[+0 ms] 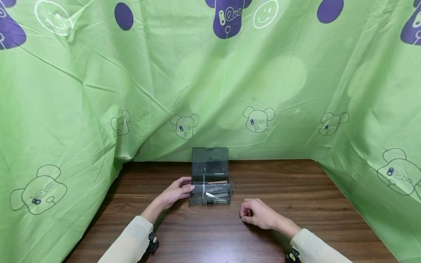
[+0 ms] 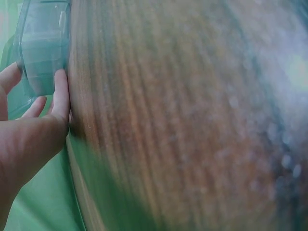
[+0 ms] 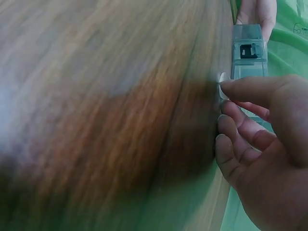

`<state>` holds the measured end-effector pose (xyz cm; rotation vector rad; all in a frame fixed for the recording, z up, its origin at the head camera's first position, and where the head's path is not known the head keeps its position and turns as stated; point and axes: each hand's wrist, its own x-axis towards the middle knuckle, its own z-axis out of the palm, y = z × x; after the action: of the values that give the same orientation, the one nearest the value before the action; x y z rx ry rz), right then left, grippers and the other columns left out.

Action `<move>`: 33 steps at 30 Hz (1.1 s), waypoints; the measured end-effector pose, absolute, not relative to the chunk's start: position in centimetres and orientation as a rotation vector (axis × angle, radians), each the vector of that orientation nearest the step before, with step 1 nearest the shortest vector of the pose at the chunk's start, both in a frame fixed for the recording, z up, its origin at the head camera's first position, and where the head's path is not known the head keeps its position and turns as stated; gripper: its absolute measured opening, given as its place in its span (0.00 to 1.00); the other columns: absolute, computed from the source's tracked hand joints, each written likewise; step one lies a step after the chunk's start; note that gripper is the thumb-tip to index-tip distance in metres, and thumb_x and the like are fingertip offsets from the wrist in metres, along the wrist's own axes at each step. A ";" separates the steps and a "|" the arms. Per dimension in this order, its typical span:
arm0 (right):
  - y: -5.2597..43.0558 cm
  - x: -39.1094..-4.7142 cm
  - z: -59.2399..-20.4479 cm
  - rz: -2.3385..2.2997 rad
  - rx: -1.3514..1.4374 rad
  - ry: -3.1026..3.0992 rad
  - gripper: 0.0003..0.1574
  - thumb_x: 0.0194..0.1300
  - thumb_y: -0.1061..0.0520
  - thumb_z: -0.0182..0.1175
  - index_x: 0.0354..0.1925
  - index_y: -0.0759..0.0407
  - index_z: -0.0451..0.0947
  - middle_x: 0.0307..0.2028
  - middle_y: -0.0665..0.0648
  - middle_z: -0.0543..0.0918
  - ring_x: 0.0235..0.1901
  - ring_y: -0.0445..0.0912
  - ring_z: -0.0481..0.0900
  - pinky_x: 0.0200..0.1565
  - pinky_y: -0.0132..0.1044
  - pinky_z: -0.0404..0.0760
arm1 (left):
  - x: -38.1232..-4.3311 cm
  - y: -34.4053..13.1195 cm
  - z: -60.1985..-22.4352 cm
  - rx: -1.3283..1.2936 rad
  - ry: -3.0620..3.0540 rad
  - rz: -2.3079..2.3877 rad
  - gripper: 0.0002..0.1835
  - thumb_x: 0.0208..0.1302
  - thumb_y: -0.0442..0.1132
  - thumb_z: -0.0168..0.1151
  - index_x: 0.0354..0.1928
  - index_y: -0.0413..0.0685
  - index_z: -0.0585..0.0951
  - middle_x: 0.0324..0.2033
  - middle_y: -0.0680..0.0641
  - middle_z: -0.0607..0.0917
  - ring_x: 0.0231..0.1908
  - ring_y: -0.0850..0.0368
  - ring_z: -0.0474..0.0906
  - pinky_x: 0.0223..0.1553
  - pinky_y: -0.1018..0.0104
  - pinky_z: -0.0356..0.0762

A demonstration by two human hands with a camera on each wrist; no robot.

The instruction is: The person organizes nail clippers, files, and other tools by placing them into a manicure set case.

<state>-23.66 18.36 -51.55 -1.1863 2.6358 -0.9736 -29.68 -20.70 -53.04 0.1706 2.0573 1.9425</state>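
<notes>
A smoky see-through plastic box [image 1: 194, 200] sits on the table, its hinged lid [image 1: 209, 160] raised at the back. Dividers split its inside; a brownish strip [image 1: 217, 182] and a white-tipped flat piece [image 1: 212, 195] lie in it. My left hand [image 1: 177, 190] holds the box's left end, thumb and fingers on different sides, as the left wrist view also shows. To the right and nearer me, my right hand [image 1: 258, 213] is low over the table, fingers curled. Its thumb and index finger pinch a small pale thing [image 3: 223, 77], too small to identify.
The dark wood-grain table [image 1: 279, 182] carries the box near its back edge. Green printed cloth [image 1: 210, 91] hangs behind and along both sides. A black wrist device [image 1: 152, 241] is strapped over each pale sleeve.
</notes>
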 end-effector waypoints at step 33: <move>7.8 -26.2 -47.0 -1.076 -1.434 2.620 0.12 0.64 0.66 0.70 0.32 0.51 0.80 0.28 0.42 0.78 0.28 0.32 0.74 0.31 0.26 0.79 | -29.4 -20.6 -52.8 0.172 2.070 1.928 0.36 0.78 0.39 0.64 0.79 0.35 0.60 0.73 0.28 0.67 0.69 0.36 0.72 0.68 0.45 0.76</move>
<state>-26.20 7.78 -47.02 -1.4341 2.6199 -1.0758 -29.42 -20.55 -52.77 0.1722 2.0703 1.9285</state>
